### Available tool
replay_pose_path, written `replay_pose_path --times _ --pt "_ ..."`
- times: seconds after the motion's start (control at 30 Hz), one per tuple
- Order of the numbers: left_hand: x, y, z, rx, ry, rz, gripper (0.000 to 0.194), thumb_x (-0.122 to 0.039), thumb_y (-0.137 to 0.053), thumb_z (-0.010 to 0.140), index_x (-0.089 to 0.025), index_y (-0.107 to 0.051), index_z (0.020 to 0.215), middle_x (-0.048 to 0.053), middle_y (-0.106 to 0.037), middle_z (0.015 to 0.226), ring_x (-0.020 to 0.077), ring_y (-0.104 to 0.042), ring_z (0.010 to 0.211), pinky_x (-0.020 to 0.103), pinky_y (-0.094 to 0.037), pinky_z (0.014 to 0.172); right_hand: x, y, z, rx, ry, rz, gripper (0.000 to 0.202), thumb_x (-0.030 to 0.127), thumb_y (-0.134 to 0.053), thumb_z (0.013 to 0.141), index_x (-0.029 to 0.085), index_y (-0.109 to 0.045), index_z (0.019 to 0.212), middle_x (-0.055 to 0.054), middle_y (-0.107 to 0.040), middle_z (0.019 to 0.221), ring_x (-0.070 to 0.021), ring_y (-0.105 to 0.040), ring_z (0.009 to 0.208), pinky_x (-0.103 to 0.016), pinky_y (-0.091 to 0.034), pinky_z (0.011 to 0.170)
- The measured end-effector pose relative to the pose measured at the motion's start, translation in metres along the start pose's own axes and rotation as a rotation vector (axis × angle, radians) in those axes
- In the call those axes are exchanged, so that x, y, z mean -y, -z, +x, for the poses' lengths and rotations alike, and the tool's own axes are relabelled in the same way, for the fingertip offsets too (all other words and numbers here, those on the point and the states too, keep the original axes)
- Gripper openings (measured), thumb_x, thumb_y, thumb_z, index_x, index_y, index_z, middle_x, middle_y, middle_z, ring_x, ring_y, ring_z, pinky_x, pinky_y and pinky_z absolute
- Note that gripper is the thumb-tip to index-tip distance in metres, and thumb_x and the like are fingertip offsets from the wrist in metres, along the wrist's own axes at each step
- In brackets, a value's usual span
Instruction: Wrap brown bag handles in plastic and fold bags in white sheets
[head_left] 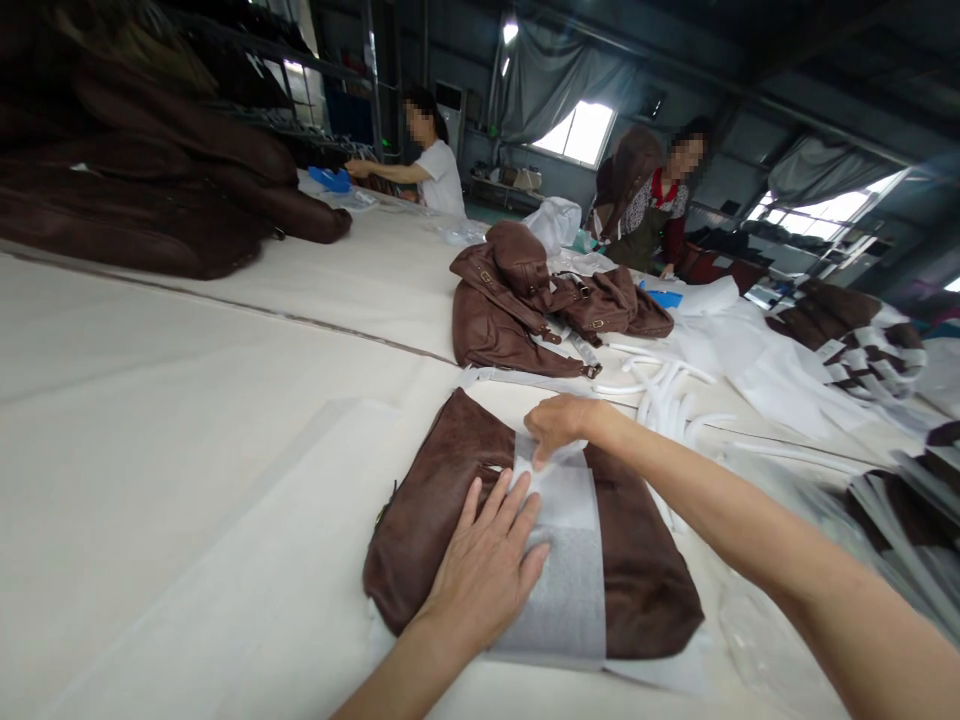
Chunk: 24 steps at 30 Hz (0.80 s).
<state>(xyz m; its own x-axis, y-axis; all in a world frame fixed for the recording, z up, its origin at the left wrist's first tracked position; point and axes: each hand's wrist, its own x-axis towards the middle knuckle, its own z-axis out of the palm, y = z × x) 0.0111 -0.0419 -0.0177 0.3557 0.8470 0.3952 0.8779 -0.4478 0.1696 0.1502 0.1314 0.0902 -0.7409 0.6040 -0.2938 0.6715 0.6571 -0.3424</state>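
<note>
A dark brown leather bag (645, 570) lies flat on the table before me, with a band of thin white paper (562, 570) around its middle. My left hand (487, 565) rests on the bag and the band's left edge, palm down and fingers stretched out. At the band's upper end, my right hand (559, 425) has its fingers curled in, the tips against the paper. White sheets stick out from beneath the bag's lower edge. A zipper end shows at the bag's left side.
Brown bags with buckled straps (510, 300) lie just beyond. A pile of brown bags (135, 200) fills the far left. White tubes (664, 390), paper sheets (742, 340) and wrapped straps (877, 350) lie to the right. Two people (442, 170) work behind the table (187, 430).
</note>
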Motion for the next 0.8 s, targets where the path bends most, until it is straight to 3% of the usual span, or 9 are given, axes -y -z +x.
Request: replay_pose_path --times 0.13,0.27,0.4,0.47,0.57,0.63,0.7,0.73,0.8 --pt "0.000 0.003 0.000 -0.014 0.012 -0.019 0.047 -0.045 -0.043 0.098 -0.021 -0.052 0.137 0.008 -0.043 0.152 0.0301 -0.035 0.142 0.056 -0.027 0.117 0.006 -0.010 -0.033 -0.222 -0.090 -0.028 0.035 0.039 -0.056 0.097 0.015 -0.060 0.121 -0.011 -0.062 0.122 -0.0237 -0.062 0.107 -0.044 -0.052 0.091" --pt "0.000 0.004 0.000 -0.016 0.001 -0.045 0.046 -0.039 -0.048 0.096 -0.021 -0.051 0.137 0.011 -0.040 0.154 0.0313 -0.033 0.143 0.058 -0.027 0.116 0.018 -0.063 -0.066 -0.414 -0.106 -0.091 0.046 0.039 -0.033 0.103 0.013 -0.055 0.134 -0.019 -0.052 0.142 -0.0284 -0.045 0.135 -0.048 -0.036 0.112" --pt "0.001 0.008 -0.001 -0.058 0.008 -0.114 0.048 -0.028 -0.049 0.092 -0.015 -0.046 0.138 0.017 -0.040 0.152 0.0292 -0.036 0.141 0.055 -0.029 0.116 0.028 -0.115 -0.078 -0.353 -0.059 -0.131 0.067 0.056 -0.027 0.101 0.012 -0.031 0.152 -0.016 -0.029 0.158 -0.0291 -0.023 0.148 -0.057 -0.017 0.120" --pt "0.003 0.009 -0.001 -0.095 0.013 -0.123 0.044 -0.023 -0.047 0.090 -0.010 -0.048 0.133 0.020 -0.044 0.148 0.0284 -0.039 0.140 0.054 -0.032 0.116 0.031 -0.114 -0.079 -0.267 -0.072 -0.094 0.072 0.058 -0.022 0.101 0.010 -0.026 0.154 -0.017 -0.023 0.159 -0.0286 -0.019 0.149 -0.057 -0.012 0.120" --pt "0.005 0.010 -0.002 -0.107 -0.005 -0.092 0.039 -0.018 -0.043 0.090 -0.012 -0.051 0.127 0.018 -0.050 0.144 0.0275 -0.041 0.138 0.054 -0.033 0.115 0.040 -0.088 -0.086 -0.211 -0.080 -0.040 0.076 0.061 -0.018 0.100 0.008 -0.024 0.154 -0.018 -0.021 0.159 -0.0295 -0.017 0.149 -0.056 -0.016 0.120" --pt "0.005 0.009 -0.003 -0.103 -0.018 -0.062 0.038 -0.016 -0.042 0.089 -0.013 -0.052 0.126 0.017 -0.052 0.142 0.0275 -0.043 0.138 0.055 -0.035 0.114 0.048 -0.074 -0.094 -0.344 -0.107 -0.090 0.074 0.059 -0.022 0.100 0.010 -0.024 0.155 -0.018 -0.018 0.160 -0.0307 -0.013 0.150 -0.057 -0.015 0.120" --pt "0.004 0.008 -0.001 -0.108 -0.017 -0.036 0.037 -0.015 -0.041 0.089 -0.013 -0.053 0.124 0.017 -0.054 0.140 0.0278 -0.045 0.136 0.055 -0.036 0.113 0.052 -0.077 -0.100 -0.525 -0.165 -0.168 0.069 0.055 -0.028 0.101 0.013 -0.026 0.154 -0.016 -0.016 0.161 -0.0318 -0.007 0.150 -0.060 -0.009 0.120" --pt "0.003 0.008 0.000 -0.112 -0.022 -0.024 0.036 -0.015 -0.042 0.089 -0.013 -0.055 0.122 0.017 -0.054 0.139 0.0283 -0.046 0.135 0.056 -0.037 0.113 0.052 -0.084 -0.101 -0.561 -0.188 -0.179 0.066 0.054 -0.029 0.101 0.014 -0.028 0.154 -0.015 -0.016 0.161 -0.0320 -0.007 0.150 -0.061 -0.008 0.119" --pt "0.000 0.007 0.004 -0.106 -0.037 0.002 0.035 -0.015 -0.042 0.089 -0.013 -0.057 0.121 0.017 -0.055 0.139 0.0297 -0.046 0.135 0.057 -0.037 0.112 0.048 -0.102 -0.101 -0.506 -0.213 -0.122 0.066 0.054 -0.029 0.100 0.015 -0.031 0.153 -0.015 -0.021 0.160 -0.0322 -0.013 0.150 -0.061 -0.011 0.119"
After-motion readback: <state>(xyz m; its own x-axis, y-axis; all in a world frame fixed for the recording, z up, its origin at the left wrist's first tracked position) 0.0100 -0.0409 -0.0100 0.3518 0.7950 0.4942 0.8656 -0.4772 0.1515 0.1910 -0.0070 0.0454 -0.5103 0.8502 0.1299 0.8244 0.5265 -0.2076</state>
